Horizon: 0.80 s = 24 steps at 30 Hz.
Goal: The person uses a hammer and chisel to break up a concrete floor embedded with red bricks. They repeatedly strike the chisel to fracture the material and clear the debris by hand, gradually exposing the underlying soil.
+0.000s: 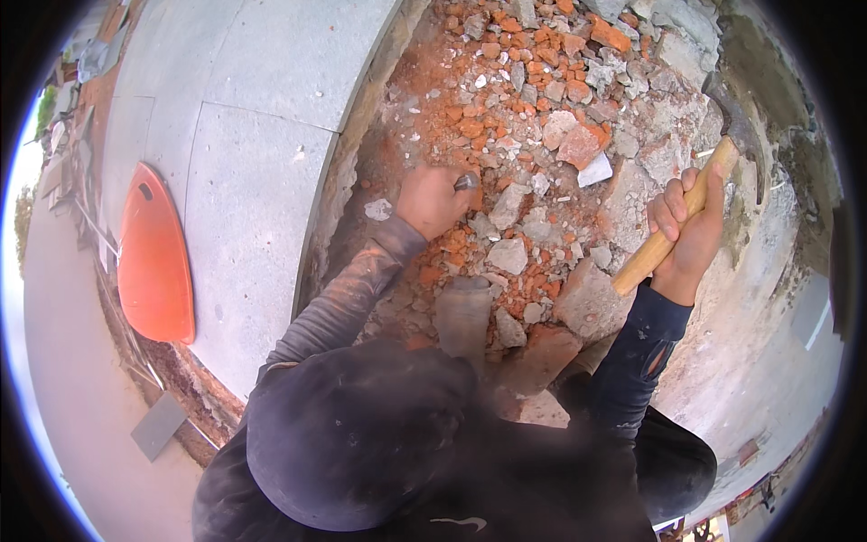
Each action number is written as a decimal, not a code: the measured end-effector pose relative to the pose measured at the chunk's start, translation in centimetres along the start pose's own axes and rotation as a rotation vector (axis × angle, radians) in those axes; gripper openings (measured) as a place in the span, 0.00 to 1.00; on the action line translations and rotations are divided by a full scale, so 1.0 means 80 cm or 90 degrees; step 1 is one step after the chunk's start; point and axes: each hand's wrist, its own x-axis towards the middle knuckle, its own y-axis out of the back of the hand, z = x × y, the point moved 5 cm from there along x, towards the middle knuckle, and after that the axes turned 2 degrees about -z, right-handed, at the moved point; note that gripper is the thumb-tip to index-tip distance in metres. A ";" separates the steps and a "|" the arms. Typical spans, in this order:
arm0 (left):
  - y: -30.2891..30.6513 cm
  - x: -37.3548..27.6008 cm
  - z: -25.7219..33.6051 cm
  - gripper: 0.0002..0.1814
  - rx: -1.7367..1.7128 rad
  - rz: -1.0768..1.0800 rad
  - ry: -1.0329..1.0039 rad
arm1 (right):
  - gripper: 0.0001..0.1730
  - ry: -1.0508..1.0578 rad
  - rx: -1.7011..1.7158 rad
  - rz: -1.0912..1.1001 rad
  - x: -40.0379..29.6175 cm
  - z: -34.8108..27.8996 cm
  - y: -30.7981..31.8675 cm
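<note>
My left hand is closed in a fist around a metal tool that looks like a chisel. Only the tool's rounded top end shows, and its lower part is hidden by the hand and rubble. Off to the right, my right hand grips a hammer by its pale wooden handle. The hammer's long, curved dark metal head is raised above the broken masonry on the right, apart from the chisel. Broken orange brick and grey mortar lie around and below my left hand.
Grey stone slabs form a raised, straight-edged surface left of the rubble trench. An orange plastic pan with a handle slot rests on them. Larger concrete chunks lie near my knees. A rough plastered wall borders the right side.
</note>
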 end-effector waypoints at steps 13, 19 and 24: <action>-0.006 -0.060 -0.018 0.22 0.014 -0.058 0.040 | 0.21 -0.058 0.076 -0.117 -0.036 0.023 -0.007; 0.006 -0.062 0.025 0.23 0.147 0.007 -0.190 | 0.18 0.012 0.067 -0.155 -0.040 0.006 0.022; 0.004 -0.052 -0.046 0.23 0.093 0.027 -0.030 | 0.18 0.049 0.121 -0.214 -0.040 -0.017 0.060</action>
